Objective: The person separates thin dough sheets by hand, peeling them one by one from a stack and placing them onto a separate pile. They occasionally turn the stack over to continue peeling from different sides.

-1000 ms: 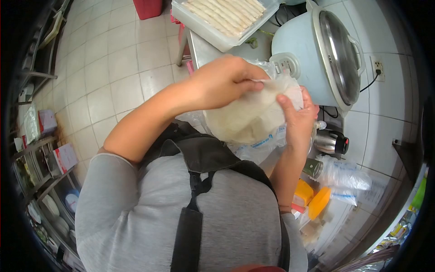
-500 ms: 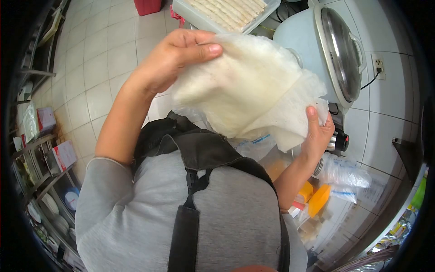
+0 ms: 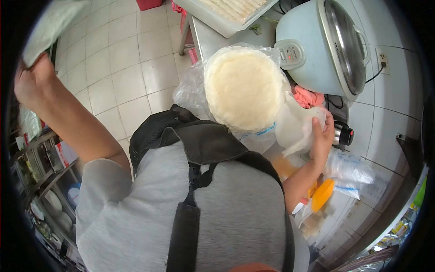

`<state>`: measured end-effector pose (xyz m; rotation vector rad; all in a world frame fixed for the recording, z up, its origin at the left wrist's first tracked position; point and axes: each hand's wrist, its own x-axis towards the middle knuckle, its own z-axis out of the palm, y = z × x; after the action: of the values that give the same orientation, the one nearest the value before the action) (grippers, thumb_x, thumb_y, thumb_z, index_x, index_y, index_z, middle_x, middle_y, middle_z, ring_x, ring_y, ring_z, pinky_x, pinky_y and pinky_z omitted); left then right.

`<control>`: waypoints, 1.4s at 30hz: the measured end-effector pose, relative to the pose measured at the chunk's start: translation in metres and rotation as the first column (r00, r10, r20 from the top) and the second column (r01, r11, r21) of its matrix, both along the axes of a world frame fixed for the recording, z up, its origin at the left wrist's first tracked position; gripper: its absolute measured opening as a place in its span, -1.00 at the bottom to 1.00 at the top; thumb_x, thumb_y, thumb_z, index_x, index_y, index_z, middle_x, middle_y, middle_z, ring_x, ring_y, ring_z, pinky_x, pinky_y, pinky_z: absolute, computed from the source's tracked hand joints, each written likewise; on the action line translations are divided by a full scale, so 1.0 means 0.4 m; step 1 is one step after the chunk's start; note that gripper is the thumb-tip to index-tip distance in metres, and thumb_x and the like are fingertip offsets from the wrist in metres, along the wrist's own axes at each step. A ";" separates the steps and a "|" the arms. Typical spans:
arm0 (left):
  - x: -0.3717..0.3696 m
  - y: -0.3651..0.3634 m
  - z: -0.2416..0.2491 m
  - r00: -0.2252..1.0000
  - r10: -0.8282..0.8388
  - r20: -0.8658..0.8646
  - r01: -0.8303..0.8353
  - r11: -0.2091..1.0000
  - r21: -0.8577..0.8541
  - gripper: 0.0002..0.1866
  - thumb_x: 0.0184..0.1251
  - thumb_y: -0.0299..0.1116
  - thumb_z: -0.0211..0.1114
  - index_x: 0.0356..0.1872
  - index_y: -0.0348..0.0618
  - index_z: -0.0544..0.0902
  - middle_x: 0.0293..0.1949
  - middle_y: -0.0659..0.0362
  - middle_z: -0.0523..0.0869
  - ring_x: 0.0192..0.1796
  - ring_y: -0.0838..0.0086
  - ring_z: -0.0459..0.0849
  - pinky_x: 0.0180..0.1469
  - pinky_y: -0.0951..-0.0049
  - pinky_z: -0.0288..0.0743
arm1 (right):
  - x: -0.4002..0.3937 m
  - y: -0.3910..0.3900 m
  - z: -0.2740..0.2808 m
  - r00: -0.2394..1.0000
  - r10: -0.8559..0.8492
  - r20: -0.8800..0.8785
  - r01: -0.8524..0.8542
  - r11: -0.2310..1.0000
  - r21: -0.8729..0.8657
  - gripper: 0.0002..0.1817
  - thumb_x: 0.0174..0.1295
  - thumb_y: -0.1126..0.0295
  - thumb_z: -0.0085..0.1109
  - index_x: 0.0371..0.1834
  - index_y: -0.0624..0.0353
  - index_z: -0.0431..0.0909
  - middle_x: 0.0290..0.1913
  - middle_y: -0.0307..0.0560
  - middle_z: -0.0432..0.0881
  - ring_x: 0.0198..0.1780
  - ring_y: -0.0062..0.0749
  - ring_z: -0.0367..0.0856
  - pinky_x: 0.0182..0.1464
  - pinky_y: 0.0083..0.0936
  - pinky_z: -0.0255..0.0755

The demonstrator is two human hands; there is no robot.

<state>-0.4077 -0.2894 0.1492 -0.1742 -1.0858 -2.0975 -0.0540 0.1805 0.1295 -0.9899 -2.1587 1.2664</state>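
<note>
My left hand (image 3: 36, 81) is stretched out to the far upper left, its fingers closed on a thin white sheet (image 3: 54, 29) that hangs partly out of view. Over at the right, my right hand (image 3: 322, 131) pinches another thin, limp whitish sheet (image 3: 294, 122). Between my hands lies a round stack of pale wrappers (image 3: 243, 88) on a clear plastic bag (image 3: 189, 90). The sheet in my right hand droops beside the right edge of the stack.
A large light-blue cooker (image 3: 301, 43) with a lid stands at the upper right. Behind the stack, a tray (image 3: 231, 29) holds rolled pieces. Near my right hand are a pink cloth (image 3: 308, 97), a flask (image 3: 343, 136), plastic bags (image 3: 346, 170) and an orange item (image 3: 322, 196).
My left hand has swung far to the upper left with a sheet. The sheet material no longer spans both hands, and the round stack beneath is uncovered. My right hand has barely moved.
</note>
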 end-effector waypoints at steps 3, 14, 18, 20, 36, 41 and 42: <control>-0.036 -0.065 -0.002 0.970 -0.005 -0.241 -0.008 0.999 -0.051 -0.63 0.35 -0.50 -0.14 0.06 -0.56 0.44 0.16 -0.20 0.48 0.18 0.04 0.49 0.27 0.01 0.38 | -0.072 -0.086 0.025 0.986 0.167 -0.016 -0.161 0.968 0.195 -0.53 0.20 0.59 0.07 0.23 0.35 0.39 0.18 -0.04 0.48 0.14 -0.47 0.45 0.17 -0.57 0.31; -0.059 -0.214 -0.040 0.991 -0.087 -0.104 0.095 0.993 0.077 -0.66 0.29 -0.49 -0.05 -0.02 -0.54 0.50 0.08 -0.20 0.55 0.11 -0.01 0.54 0.21 0.00 0.44 | -0.146 -0.119 0.023 0.893 0.262 -0.365 -0.335 0.930 -0.150 -0.30 0.04 0.69 0.10 0.36 0.36 0.23 0.42 0.07 0.21 0.39 -0.33 0.25 0.37 -0.45 0.16; -0.096 -0.305 -0.055 0.971 -0.137 -0.194 0.153 0.986 0.069 -0.67 0.29 -0.47 -0.01 -0.04 -0.54 0.51 0.06 -0.19 0.57 0.10 -0.01 0.55 0.22 0.04 0.44 | -0.160 -0.072 -0.194 0.938 0.206 -0.277 -0.314 0.842 -0.438 -0.30 0.06 0.71 0.05 0.38 0.30 0.23 0.41 0.05 0.24 0.35 -0.35 0.27 0.37 -0.45 0.10; -0.061 -0.218 -0.037 0.965 -0.134 -0.223 0.157 0.984 0.087 -0.67 0.30 -0.47 -0.01 -0.03 -0.54 0.50 0.06 -0.18 0.56 0.11 0.00 0.54 0.22 0.02 0.43 | -0.144 -0.060 -0.276 0.964 0.263 0.049 -0.239 0.929 -0.283 -0.31 0.07 0.71 0.05 0.38 0.27 0.24 0.39 0.03 0.26 0.34 -0.35 0.29 0.35 -0.47 0.14; 0.195 0.439 -0.053 0.072 -0.990 0.124 0.934 0.111 0.340 -0.71 0.29 -0.51 0.19 0.03 -0.27 0.52 -0.14 0.09 0.69 -0.06 0.45 0.68 0.07 0.43 0.55 | -0.039 -0.097 -0.241 0.918 0.132 0.374 -0.208 0.964 0.168 -0.41 0.11 0.66 0.16 0.29 0.28 0.33 0.35 -0.10 0.29 0.04 -0.54 0.49 -0.08 -0.63 0.45; 0.252 0.560 -0.125 -0.201 -0.953 0.227 0.928 -0.111 0.356 -0.61 0.26 -0.44 0.27 0.10 -0.32 0.49 -0.04 0.07 0.67 -0.04 0.48 0.67 0.11 0.48 0.54 | 0.010 -0.090 -0.289 0.887 -0.267 -0.377 0.054 0.871 -0.489 -0.43 0.20 0.48 0.17 0.31 0.19 0.29 0.33 -0.06 0.31 0.16 -0.22 0.46 0.17 -0.33 0.40; 0.260 0.576 -0.171 -0.265 -0.919 0.292 0.909 -0.138 0.393 -0.57 0.28 -0.43 0.24 0.16 -0.31 0.45 -0.01 0.08 0.66 -0.03 0.47 0.67 0.11 0.47 0.53 | 0.011 -0.104 -0.266 0.873 -0.297 -0.388 -0.072 0.707 -0.703 -0.44 0.35 0.25 0.02 0.38 0.15 0.18 0.35 -0.01 0.30 0.31 -0.13 0.33 0.31 -0.18 0.28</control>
<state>-0.3036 -0.0589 0.0807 -0.7256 -1.4134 -3.8675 -0.0498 0.1390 0.0232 -0.9121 -1.1947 2.0807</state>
